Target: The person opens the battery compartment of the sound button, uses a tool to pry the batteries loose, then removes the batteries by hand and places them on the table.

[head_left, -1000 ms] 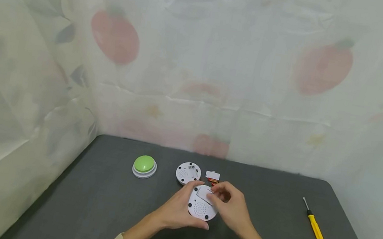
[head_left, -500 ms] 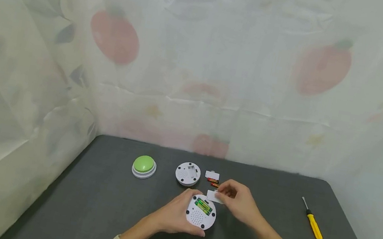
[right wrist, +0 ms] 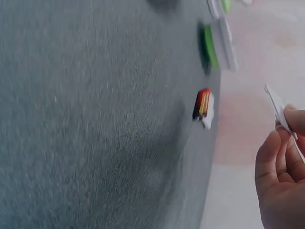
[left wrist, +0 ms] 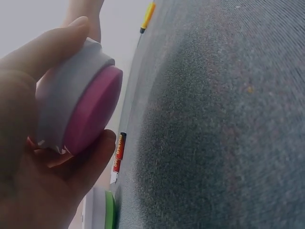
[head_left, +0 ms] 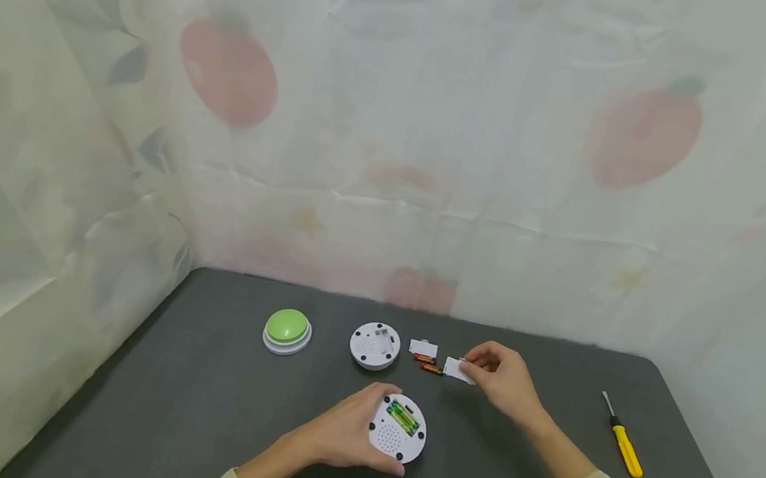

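Observation:
My left hand (head_left: 351, 430) grips a round white push button (head_left: 399, 430) by its sides, underside up. Green batteries (head_left: 403, 418) sit in its uncovered compartment, and its pink cap (left wrist: 95, 109) faces down in the left wrist view. My right hand (head_left: 502, 380) pinches a white battery cover (head_left: 458, 369) between thumb and fingers, above the table in the right wrist view. Left of that cover lie red-and-black batteries (head_left: 432, 369) and a second white cover (head_left: 423, 349). Another button (head_left: 375, 346) rests upside down, its compartment showing no batteries, its green rim (right wrist: 209, 46) visible from the right wrist.
A green-capped button (head_left: 287, 329) stands upright at the back left of the dark grey table (head_left: 194, 410). Toward the right edge lies a screwdriver (head_left: 626, 450) with a yellow handle. A pale patterned curtain (head_left: 402, 124) hangs behind and at both sides.
My right hand has lifted the cover off the held button, baring its green batteries, and carried it back and to the right. The left hand has lowered slightly toward me with the button.

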### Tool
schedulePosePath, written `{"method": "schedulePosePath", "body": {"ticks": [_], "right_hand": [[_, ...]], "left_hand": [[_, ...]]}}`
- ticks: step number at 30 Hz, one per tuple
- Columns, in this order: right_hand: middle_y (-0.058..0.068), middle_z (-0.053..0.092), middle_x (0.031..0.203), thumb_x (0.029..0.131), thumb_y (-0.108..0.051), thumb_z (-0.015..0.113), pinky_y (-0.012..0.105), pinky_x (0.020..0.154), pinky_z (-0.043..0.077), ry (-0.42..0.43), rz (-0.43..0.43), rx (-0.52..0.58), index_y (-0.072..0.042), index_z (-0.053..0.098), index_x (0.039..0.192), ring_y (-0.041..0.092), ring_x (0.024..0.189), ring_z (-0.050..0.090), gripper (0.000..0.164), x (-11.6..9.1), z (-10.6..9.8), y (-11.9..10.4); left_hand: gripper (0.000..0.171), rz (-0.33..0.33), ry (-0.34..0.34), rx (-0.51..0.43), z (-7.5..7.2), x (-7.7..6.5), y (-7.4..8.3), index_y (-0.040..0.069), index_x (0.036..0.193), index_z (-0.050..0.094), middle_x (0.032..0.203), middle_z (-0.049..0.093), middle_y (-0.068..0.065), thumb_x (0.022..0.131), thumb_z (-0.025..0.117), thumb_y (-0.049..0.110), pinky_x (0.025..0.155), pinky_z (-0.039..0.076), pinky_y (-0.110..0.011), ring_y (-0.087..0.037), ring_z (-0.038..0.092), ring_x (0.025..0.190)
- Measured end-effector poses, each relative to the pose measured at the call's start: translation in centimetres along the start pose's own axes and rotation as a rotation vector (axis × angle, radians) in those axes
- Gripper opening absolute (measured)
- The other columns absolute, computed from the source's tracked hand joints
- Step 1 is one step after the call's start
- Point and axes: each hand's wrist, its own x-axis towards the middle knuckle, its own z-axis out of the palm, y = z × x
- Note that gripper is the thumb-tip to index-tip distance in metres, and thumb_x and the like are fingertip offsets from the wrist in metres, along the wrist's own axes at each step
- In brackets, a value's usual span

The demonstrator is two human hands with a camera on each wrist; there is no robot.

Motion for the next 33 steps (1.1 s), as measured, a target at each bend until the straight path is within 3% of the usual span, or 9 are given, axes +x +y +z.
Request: {"method": "schedulePosePath", "body": {"ticks": [6,12,22,29,33], "right_hand": [[0.004,0.068,0.082,0.091,-0.012,0.077,0.029,0.059,0.050,0.062,0.019,-0.070,-0.005,0.071,0.096,0.020,0.069,0.061,0.011,1.1,-0.8,2.1],[0.006,0.069,0.085,0.093,-0.013,0.075,0.032,0.062,0.050,0.089,0.082,-0.127,-0.003,0.070,0.098,0.026,0.075,0.064,0.013,2.2,-1.7,4.4],[0.013,0.069,0.090,0.095,-0.012,0.072,0.036,0.064,0.050,0.104,0.180,-0.183,0.003,0.068,0.102,0.022,0.074,0.063,0.017,2.6,-2.7,6.8],[0.011,0.067,0.086,0.095,-0.011,0.071,0.037,0.063,0.049,0.078,0.176,-0.302,0.002,0.066,0.099,0.022,0.072,0.061,0.015,2.4,-2.6,8.1],[0.011,0.066,0.085,0.094,-0.012,0.071,0.040,0.064,0.048,0.108,0.179,-0.379,0.001,0.066,0.096,0.024,0.072,0.060,0.014,2.6,-2.4,8.5]], "left_hand": [[0.106,-0.030,-0.044,0.004,0.2,-0.1,-0.3,0.009,0.146,0.043,0.131,0.053,0.003,0.065,0.092,0.056,0.098,0.044,-0.032,-0.008,0.052,0.110],[0.105,-0.022,-0.066,0.007,0.3,-0.4,-0.4,0.009,0.146,0.043,0.125,0.054,0.006,0.065,0.092,0.055,0.096,0.044,-0.031,-0.007,0.052,0.107],[0.101,0.000,-0.130,-0.017,0.6,-0.9,-1.0,0.011,0.145,0.045,0.123,0.054,0.011,0.066,0.093,0.053,0.097,0.043,-0.029,-0.005,0.052,0.107],[0.096,-0.019,-0.210,-0.030,0.6,-1.2,-1.1,0.016,0.143,0.046,0.110,0.053,0.015,0.067,0.093,0.049,0.089,0.043,-0.027,-0.003,0.050,0.100],[0.097,-0.019,-0.231,-0.027,0.5,-1.1,-1.1,0.017,0.146,0.045,0.114,0.053,0.015,0.068,0.092,0.051,0.090,0.043,-0.027,-0.003,0.048,0.104]]}}
